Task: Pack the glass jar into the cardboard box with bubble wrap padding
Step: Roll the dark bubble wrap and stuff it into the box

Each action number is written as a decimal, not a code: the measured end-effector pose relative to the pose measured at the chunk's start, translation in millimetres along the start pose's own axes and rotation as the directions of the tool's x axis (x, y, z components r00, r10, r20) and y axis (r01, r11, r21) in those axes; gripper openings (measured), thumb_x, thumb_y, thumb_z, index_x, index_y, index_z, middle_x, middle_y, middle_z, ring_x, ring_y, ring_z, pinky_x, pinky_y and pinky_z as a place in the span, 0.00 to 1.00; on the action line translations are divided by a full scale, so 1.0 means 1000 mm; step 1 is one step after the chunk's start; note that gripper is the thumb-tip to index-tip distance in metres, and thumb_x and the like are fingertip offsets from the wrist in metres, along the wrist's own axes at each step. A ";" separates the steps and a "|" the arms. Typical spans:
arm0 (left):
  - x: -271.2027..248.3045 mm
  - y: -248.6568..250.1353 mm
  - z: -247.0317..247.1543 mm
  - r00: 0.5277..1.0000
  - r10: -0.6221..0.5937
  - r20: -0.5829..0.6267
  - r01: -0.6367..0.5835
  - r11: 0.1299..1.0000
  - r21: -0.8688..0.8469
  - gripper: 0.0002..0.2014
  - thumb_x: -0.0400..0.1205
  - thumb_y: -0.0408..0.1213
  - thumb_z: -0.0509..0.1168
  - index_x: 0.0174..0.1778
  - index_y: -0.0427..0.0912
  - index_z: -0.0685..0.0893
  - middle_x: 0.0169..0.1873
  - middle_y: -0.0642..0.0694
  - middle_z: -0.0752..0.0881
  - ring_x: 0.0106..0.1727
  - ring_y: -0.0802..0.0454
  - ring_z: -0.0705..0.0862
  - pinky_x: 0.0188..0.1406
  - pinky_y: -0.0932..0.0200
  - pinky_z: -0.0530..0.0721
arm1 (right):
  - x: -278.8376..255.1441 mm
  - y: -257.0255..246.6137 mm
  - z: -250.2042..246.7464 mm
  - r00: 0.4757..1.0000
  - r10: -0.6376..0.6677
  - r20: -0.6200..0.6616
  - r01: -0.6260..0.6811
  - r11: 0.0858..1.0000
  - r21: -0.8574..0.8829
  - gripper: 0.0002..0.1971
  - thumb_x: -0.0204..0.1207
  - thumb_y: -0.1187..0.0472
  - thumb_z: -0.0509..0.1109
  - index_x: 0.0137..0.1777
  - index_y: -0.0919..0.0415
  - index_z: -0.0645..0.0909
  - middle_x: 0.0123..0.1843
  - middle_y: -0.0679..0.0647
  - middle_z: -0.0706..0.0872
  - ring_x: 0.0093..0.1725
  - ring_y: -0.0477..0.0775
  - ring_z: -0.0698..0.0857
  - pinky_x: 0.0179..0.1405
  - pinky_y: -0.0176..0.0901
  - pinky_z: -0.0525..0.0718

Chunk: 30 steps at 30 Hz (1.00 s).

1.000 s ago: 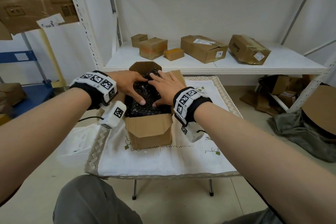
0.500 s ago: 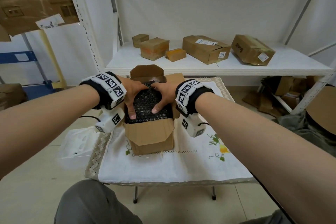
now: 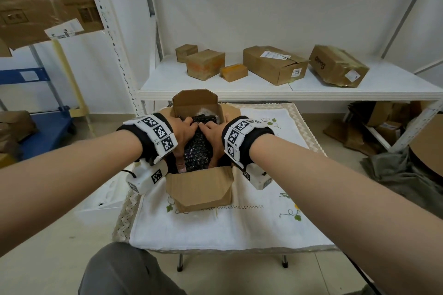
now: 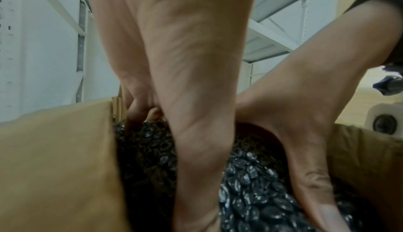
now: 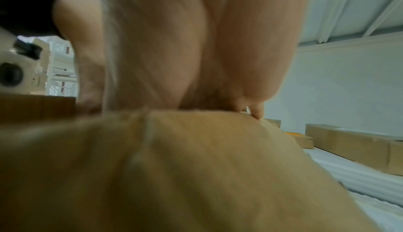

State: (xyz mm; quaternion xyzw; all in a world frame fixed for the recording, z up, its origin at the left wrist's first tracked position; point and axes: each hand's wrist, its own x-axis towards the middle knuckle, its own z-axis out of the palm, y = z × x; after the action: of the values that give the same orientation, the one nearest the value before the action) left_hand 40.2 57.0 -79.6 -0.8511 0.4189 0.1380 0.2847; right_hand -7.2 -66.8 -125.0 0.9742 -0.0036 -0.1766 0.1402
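Together, left hand (image 3: 185,132) and right hand (image 3: 215,134) curled round black bubble wrap (image 3: 197,152), inside cardboard box (image 3: 199,189), on cloth-covered worktop (image 3: 215,230)

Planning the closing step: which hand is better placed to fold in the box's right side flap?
Right. The right hand sits at that edge of the cardboard box, the right side flap under its wrist. The left hand holds the bubble wrap on the opposite side and would likely have to cross over.

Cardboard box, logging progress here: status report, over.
Left hand, right hand both inside cardboard box, fingers curled over bubble wrap. Jar hidden. Flaps open, nothing in the way.
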 end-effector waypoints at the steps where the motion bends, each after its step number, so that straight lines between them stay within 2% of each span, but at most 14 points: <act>1: 0.000 0.001 0.000 1.000 0.002 -0.005 -0.002 1.000 0.000 0.71 0.57 0.66 0.81 0.85 0.37 0.47 0.77 0.38 0.62 0.75 0.36 0.72 0.74 0.41 0.74 | 0.001 -0.001 0.004 1.000 0.016 -0.027 -0.016 1.000 -0.020 0.78 0.47 0.36 0.86 0.86 0.58 0.34 0.85 0.55 0.55 0.79 0.63 0.70 0.73 0.74 0.69; 4: 0.002 0.001 0.003 1.000 0.003 -0.021 -0.002 1.000 0.022 0.72 0.53 0.69 0.80 0.84 0.38 0.49 0.76 0.38 0.63 0.73 0.35 0.74 0.73 0.41 0.76 | 0.003 -0.005 0.012 0.996 0.040 -0.081 -0.045 0.997 -0.064 0.77 0.47 0.34 0.84 0.86 0.60 0.37 0.83 0.56 0.58 0.79 0.62 0.70 0.73 0.77 0.62; 6: 0.004 0.001 0.004 0.999 -0.006 -0.032 0.007 0.999 0.036 0.72 0.54 0.69 0.80 0.84 0.37 0.49 0.76 0.37 0.63 0.72 0.35 0.74 0.73 0.42 0.75 | 0.000 -0.010 0.011 0.993 0.048 -0.104 -0.053 0.998 -0.045 0.70 0.55 0.35 0.82 0.86 0.63 0.41 0.79 0.58 0.62 0.76 0.63 0.71 0.74 0.78 0.60; 8: 0.004 0.005 0.004 0.999 -0.015 -0.041 0.017 0.998 0.056 0.70 0.56 0.68 0.80 0.84 0.35 0.50 0.76 0.37 0.63 0.72 0.35 0.75 0.73 0.44 0.75 | -0.005 -0.016 0.009 0.989 0.077 -0.124 -0.078 0.997 -0.005 0.61 0.64 0.38 0.79 0.85 0.64 0.45 0.77 0.58 0.64 0.75 0.63 0.72 0.76 0.80 0.53; 11: 0.003 0.009 0.003 0.998 -0.030 -0.054 0.034 0.996 0.084 0.64 0.62 0.65 0.79 0.83 0.35 0.53 0.74 0.37 0.65 0.70 0.38 0.77 0.72 0.46 0.76 | -0.015 -0.022 0.004 0.980 0.123 -0.159 -0.115 0.992 0.060 0.43 0.79 0.47 0.69 0.85 0.64 0.51 0.77 0.58 0.66 0.75 0.62 0.73 0.79 0.79 0.47; 14: 0.001 0.012 0.003 0.996 -0.027 -0.084 0.036 0.994 0.103 0.56 0.67 0.60 0.77 0.82 0.37 0.56 0.73 0.38 0.67 0.67 0.40 0.80 0.68 0.47 0.79 | -0.023 -0.023 0.000 0.980 0.114 -0.161 -0.112 0.993 0.027 0.35 0.84 0.51 0.62 0.85 0.65 0.52 0.77 0.59 0.66 0.73 0.61 0.75 0.79 0.78 0.47; 17: -0.007 0.010 -0.001 0.992 -0.020 -0.128 0.034 0.994 0.107 0.55 0.66 0.62 0.76 0.82 0.41 0.57 0.71 0.40 0.68 0.63 0.41 0.82 0.66 0.48 0.80 | -0.027 -0.020 0.000 0.980 0.106 -0.171 -0.100 0.994 0.040 0.36 0.84 0.49 0.62 0.85 0.64 0.52 0.79 0.59 0.65 0.73 0.61 0.76 0.80 0.76 0.46; 20: -0.018 0.004 -0.002 0.982 0.017 -0.189 0.007 0.992 0.124 0.66 0.55 0.76 0.73 0.83 0.44 0.57 0.72 0.43 0.67 0.63 0.43 0.81 0.65 0.49 0.79 | -0.029 -0.017 0.000 0.982 0.090 -0.169 -0.078 0.994 0.077 0.42 0.81 0.45 0.66 0.85 0.63 0.50 0.79 0.58 0.64 0.75 0.61 0.76 0.80 0.75 0.43; 22: -0.026 0.001 0.001 0.965 0.045 -0.259 0.001 0.985 0.174 0.68 0.49 0.82 0.68 0.83 0.48 0.61 0.72 0.46 0.64 0.67 0.46 0.76 0.67 0.49 0.78 | -0.028 -0.016 0.000 0.985 0.083 -0.154 -0.073 0.995 0.069 0.48 0.75 0.42 0.72 0.85 0.63 0.50 0.79 0.59 0.64 0.74 0.62 0.76 0.81 0.74 0.43; 25: -0.040 -0.002 0.004 0.929 0.074 -0.362 -0.003 0.981 0.194 0.57 0.51 0.83 0.66 0.73 0.53 0.73 0.68 0.51 0.65 0.65 0.52 0.71 0.59 0.57 0.75 | -0.024 -0.011 0.004 0.985 0.092 -0.145 -0.083 0.994 0.068 0.53 0.66 0.40 0.78 0.83 0.61 0.54 0.77 0.58 0.66 0.72 0.62 0.78 0.80 0.74 0.45; 27: -0.048 -0.004 0.006 0.927 0.098 -0.363 -0.035 0.984 0.175 0.46 0.57 0.78 0.69 0.66 0.55 0.72 0.63 0.54 0.69 0.59 0.54 0.72 0.51 0.59 0.72 | -0.021 -0.009 0.007 0.984 0.096 -0.148 -0.084 0.993 0.085 0.52 0.65 0.40 0.79 0.82 0.60 0.56 0.76 0.58 0.67 0.71 0.62 0.80 0.80 0.73 0.47; 30: -0.056 -0.004 0.010 0.936 0.123 -0.331 -0.087 0.989 0.121 0.36 0.63 0.70 0.74 0.60 0.56 0.70 0.58 0.58 0.76 0.58 0.55 0.76 0.50 0.59 0.76 | -0.018 -0.008 0.010 0.983 0.093 -0.159 -0.079 0.993 0.093 0.53 0.64 0.40 0.80 0.82 0.59 0.57 0.76 0.58 0.67 0.69 0.62 0.81 0.79 0.73 0.48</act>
State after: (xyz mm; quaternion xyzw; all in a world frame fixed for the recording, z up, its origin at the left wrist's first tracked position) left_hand 9.4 100.7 -59.7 -0.8225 0.5129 -0.0170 0.2452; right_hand -28.2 -60.9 -129.7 0.9894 -0.0420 -0.0899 0.1056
